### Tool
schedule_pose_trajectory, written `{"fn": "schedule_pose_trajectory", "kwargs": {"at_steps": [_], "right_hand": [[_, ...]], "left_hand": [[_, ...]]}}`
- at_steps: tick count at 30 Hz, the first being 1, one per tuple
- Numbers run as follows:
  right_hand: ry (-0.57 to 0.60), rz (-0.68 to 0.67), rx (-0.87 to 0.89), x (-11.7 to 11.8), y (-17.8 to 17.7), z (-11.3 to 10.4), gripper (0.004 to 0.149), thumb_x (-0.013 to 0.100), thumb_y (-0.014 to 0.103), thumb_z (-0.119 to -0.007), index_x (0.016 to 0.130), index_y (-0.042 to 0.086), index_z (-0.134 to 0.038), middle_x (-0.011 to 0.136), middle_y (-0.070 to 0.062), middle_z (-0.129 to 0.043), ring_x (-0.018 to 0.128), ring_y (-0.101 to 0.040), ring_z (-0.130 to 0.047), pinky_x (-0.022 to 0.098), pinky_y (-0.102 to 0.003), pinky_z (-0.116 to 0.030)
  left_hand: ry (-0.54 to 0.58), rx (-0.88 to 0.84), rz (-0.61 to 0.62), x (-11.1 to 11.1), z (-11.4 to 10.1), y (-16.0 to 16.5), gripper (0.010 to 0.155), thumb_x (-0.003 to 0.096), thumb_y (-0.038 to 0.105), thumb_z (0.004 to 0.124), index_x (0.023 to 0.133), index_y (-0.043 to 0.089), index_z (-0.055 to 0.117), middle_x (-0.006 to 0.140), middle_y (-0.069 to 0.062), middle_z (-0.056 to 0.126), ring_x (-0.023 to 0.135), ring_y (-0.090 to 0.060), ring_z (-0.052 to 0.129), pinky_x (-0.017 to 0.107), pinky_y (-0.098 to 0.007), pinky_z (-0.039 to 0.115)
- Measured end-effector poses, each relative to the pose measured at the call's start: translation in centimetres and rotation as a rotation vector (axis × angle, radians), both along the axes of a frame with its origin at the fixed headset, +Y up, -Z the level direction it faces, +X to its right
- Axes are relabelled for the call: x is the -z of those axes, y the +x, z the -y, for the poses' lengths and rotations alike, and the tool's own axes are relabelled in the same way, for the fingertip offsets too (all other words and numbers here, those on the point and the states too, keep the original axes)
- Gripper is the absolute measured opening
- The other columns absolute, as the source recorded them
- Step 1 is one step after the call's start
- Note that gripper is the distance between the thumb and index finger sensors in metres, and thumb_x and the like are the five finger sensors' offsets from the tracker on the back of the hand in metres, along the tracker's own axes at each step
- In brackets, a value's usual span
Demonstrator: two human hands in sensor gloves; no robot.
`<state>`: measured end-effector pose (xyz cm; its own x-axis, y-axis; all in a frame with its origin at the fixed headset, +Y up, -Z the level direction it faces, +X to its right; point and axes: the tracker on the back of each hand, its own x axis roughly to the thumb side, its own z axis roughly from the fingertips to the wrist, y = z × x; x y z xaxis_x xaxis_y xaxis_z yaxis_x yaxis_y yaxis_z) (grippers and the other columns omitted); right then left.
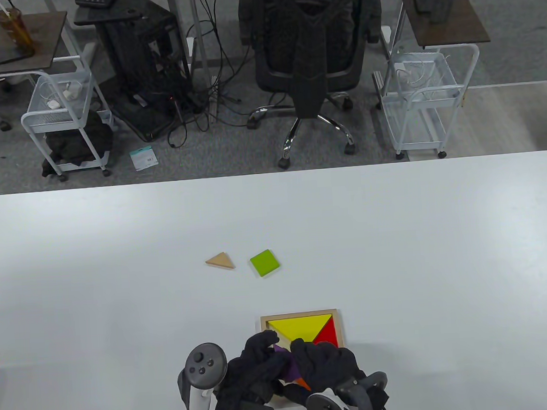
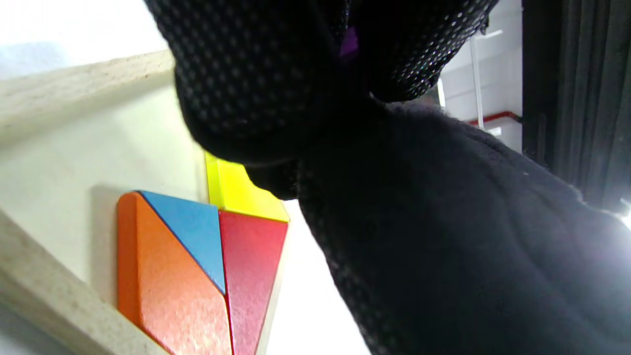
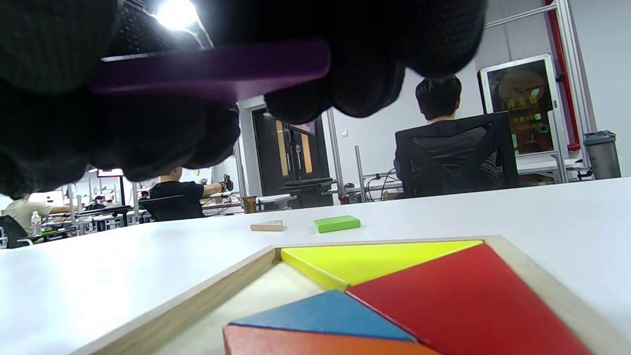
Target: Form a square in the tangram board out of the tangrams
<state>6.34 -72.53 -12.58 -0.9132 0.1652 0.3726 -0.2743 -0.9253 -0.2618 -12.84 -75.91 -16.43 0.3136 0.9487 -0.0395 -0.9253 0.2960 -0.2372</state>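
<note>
The wooden tangram board [image 1: 299, 314] lies at the table's near edge, mostly under my hands. In it sit a yellow triangle [image 1: 299, 326], a red triangle [image 1: 328, 335], a blue triangle [image 3: 325, 314] and an orange piece [image 3: 315, 343]; the board's left part [image 3: 276, 286] shows bare wood. Both hands hover over the board and hold a purple piece [image 1: 289, 367] between them: my left hand [image 1: 263, 348] from the left, my right hand [image 1: 311, 352] from the right. In the right wrist view the purple piece [image 3: 212, 70] hangs flat above the board, pinched by gloved fingers [image 3: 374, 59].
A tan wooden triangle [image 1: 221, 261] and a green square [image 1: 264, 263] lie loose on the white table [image 1: 395, 234], beyond the board. Past the table's far edge stand an office chair [image 1: 312, 50] and wire carts [image 1: 427, 98].
</note>
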Motion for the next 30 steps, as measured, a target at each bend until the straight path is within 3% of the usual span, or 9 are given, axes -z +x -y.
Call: {"fn": "schedule_pose_trajectory", "kwargs": {"at_steps": [10, 16, 18, 20, 21, 23, 26, 30], "right_hand": [[-0.205, 0.024, 0.087, 1.0, -1.7, -0.9, 0.082, 0.029, 0.064, -0.079, 0.093, 0.013, -0.074, 0.081, -0.013, -0.088, 0.065, -0.033, -0.087, 0.046, -0.043, -0.076], [-0.162, 0.047, 0.039, 1.0, -3.1, -1.3, 0.082, 0.029, 0.068, -0.077, 0.092, 0.014, -0.076, 0.079, -0.012, -0.088, 0.063, -0.032, -0.087, 0.045, -0.04, -0.076], [-0.183, 0.051, 0.044, 1.1, -3.3, -1.2, 0.082, 0.029, 0.067, -0.078, 0.092, 0.014, -0.076, 0.079, -0.012, -0.088, 0.063, -0.033, -0.087, 0.044, -0.039, -0.076], [-0.193, 0.065, 0.01, 1.2, -3.3, -0.7, 0.082, 0.03, 0.067, -0.078, 0.09, 0.012, -0.077, 0.077, -0.014, -0.089, 0.06, -0.034, -0.087, 0.041, -0.039, -0.076], [-0.188, 0.078, -0.038, 1.2, -3.4, -0.3, 0.081, 0.03, 0.066, -0.078, 0.089, 0.01, -0.078, 0.075, -0.015, -0.09, 0.058, -0.034, -0.088, 0.039, -0.039, -0.076], [-0.205, 0.117, -0.135, 1.1, -3.6, 0.6, 0.082, 0.03, 0.067, -0.078, 0.089, 0.01, -0.079, 0.074, -0.015, -0.09, 0.057, -0.034, -0.089, 0.038, -0.039, -0.077], [-0.232, 0.138, -0.264, 1.3, -4.4, 1.8, 0.081, 0.03, 0.067, -0.077, 0.087, 0.009, -0.08, 0.072, -0.015, -0.092, 0.054, -0.034, -0.09, 0.036, -0.038, -0.078], [-0.298, 0.153, -0.371, 1.9, -6.0, 2.5, 0.081, 0.031, 0.067, -0.076, 0.087, 0.009, -0.08, 0.072, -0.015, -0.092, 0.054, -0.034, -0.09, 0.036, -0.037, -0.078]], "left_hand": [[0.047, 0.044, -0.025, -0.5, -1.2, -1.4, 0.056, 0.0525, 0.031, 0.082, 0.096, 0.0, 0.063, 0.069, -0.017, 0.096, 0.039, -0.02, 0.114, 0.018, -0.014, 0.1], [0.052, 0.046, -0.021, -0.5, -1.6, -2.3, 0.056, 0.0528, 0.033, 0.082, 0.096, 0.002, 0.064, 0.07, -0.016, 0.097, 0.037, -0.02, 0.114, 0.018, -0.018, 0.099], [0.141, 0.15, -0.007, -0.6, -2.3, -2.5, 0.058, 0.0554, 0.038, 0.076, 0.099, 0.002, 0.063, 0.074, -0.019, 0.095, 0.044, -0.028, 0.111, 0.024, -0.026, 0.098], [0.275, 0.32, -0.037, -0.8, -3.1, -2.8, 0.065, 0.0577, 0.046, 0.068, 0.105, 0.003, 0.057, 0.088, -0.025, 0.086, 0.062, -0.04, 0.104, 0.038, -0.039, 0.096], [0.36, 0.438, -0.046, -1.0, -3.6, -3.0, 0.067, 0.058, 0.048, 0.066, 0.108, 0.004, 0.053, 0.097, -0.028, 0.078, 0.076, -0.048, 0.094, 0.049, -0.051, 0.09], [0.439, 0.631, -0.005, -0.8, -3.8, -3.3, 0.07, 0.0588, 0.051, 0.062, 0.113, 0.011, 0.043, 0.114, -0.028, 0.051, 0.1, -0.055, 0.061, 0.066, -0.073, 0.062], [0.447, 0.939, 0.029, -0.5, -3.4, -3.6, 0.074, 0.0589, 0.056, 0.057, 0.116, 0.016, 0.032, 0.12, -0.023, 0.025, 0.108, -0.055, 0.03, 0.069, -0.077, 0.035], [0.366, 1.013, 0.033, 0.1, -2.3, -3.7, 0.075, 0.059, 0.057, 0.055, 0.116, 0.018, 0.025, 0.119, -0.023, 0.015, 0.107, -0.054, 0.02, 0.069, -0.075, 0.022]]}}
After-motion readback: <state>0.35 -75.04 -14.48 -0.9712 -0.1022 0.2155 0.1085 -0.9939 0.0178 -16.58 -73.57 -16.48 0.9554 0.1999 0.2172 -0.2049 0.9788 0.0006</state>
